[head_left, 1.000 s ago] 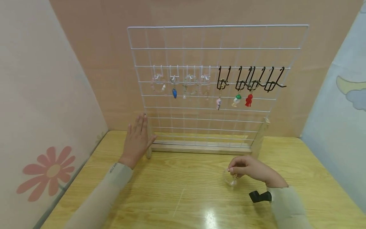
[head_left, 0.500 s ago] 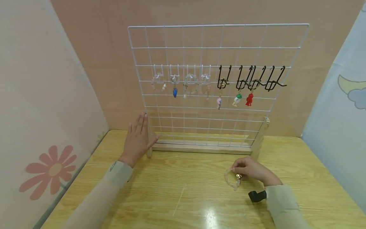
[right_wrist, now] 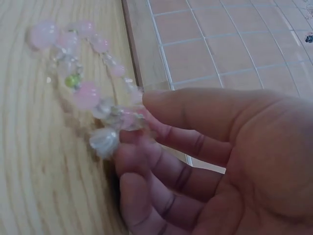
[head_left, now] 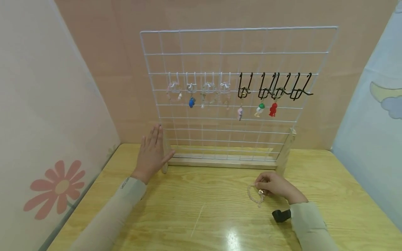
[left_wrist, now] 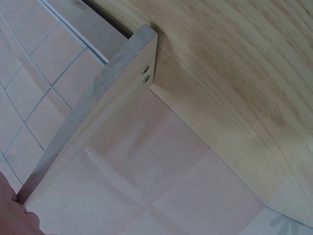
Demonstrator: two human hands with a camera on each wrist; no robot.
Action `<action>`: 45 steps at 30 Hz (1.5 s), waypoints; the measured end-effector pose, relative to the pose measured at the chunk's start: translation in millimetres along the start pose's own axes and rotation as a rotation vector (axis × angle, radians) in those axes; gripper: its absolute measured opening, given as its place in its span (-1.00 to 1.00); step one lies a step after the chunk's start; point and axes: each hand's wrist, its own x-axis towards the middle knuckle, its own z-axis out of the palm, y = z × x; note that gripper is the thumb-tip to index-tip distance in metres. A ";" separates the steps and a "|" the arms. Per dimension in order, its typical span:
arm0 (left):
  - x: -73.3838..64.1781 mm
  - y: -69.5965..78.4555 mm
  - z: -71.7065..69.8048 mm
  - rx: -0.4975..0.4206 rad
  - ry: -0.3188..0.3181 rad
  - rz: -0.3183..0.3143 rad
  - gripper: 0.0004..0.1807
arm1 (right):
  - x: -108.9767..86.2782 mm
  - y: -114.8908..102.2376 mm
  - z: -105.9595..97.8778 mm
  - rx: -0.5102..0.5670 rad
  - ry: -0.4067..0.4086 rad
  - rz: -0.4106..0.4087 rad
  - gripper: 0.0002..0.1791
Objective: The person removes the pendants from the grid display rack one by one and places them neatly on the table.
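Observation:
My right hand (head_left: pixel 277 186) pinches a beaded bracelet (right_wrist: pixel 88 94) between thumb and fingers, low over the table in front of the rack. Pink and clear beads, one green bead and a white shell-like charm (right_wrist: pixel 103 142) show in the right wrist view. My left hand (head_left: pixel 150 156) rests with straight fingers and spread thumb against the left wooden post (left_wrist: pixel 98 105) of the white wire grid rack (head_left: pixel 238 28). In the left wrist view only a bit of that hand shows at the lower left corner.
White hooks on the grid hold several beaded bracelets (head_left: pixel 209 92) and a blue keychain (head_left: pixel 192 102). Black hooks (head_left: pixel 296 93) to the right carry a pink keychain (head_left: pixel 240 113), a green-and-white one (head_left: pixel 260 110) and a red one (head_left: pixel 273 109). Walls flank the wooden table (head_left: pixel 176 205).
My right hand has shifted slightly right with the bracelet, which has turned so its pink beads and loop show more. The left hand stays on the post.

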 end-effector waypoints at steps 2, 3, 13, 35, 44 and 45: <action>-1.9 -1.6 0.4 0.008 -0.005 -0.009 0.14 | 1.2 -2.1 0.8 -0.007 0.009 0.003 -0.83; -2.9 -2.2 0.4 0.006 -0.007 -0.012 0.14 | 1.7 -3.6 0.9 -0.018 0.019 0.001 -0.83; 0.1 -3.6 4.9 0.019 0.021 0.001 0.15 | -5.2 -35.9 -7.9 0.016 0.271 0.028 -0.59; 4.9 -6.5 5.7 0.046 0.044 0.057 0.17 | 13.4 -142.5 -78.0 0.278 0.987 -0.286 -0.72; 0.7 -6.7 7.3 0.041 0.023 0.046 0.17 | 22.8 -162.7 -94.8 0.405 0.908 -0.265 -0.76; 0.7 -6.8 7.7 0.041 0.029 0.049 0.16 | 23.8 -164.2 -95.4 0.414 0.905 -0.266 -0.76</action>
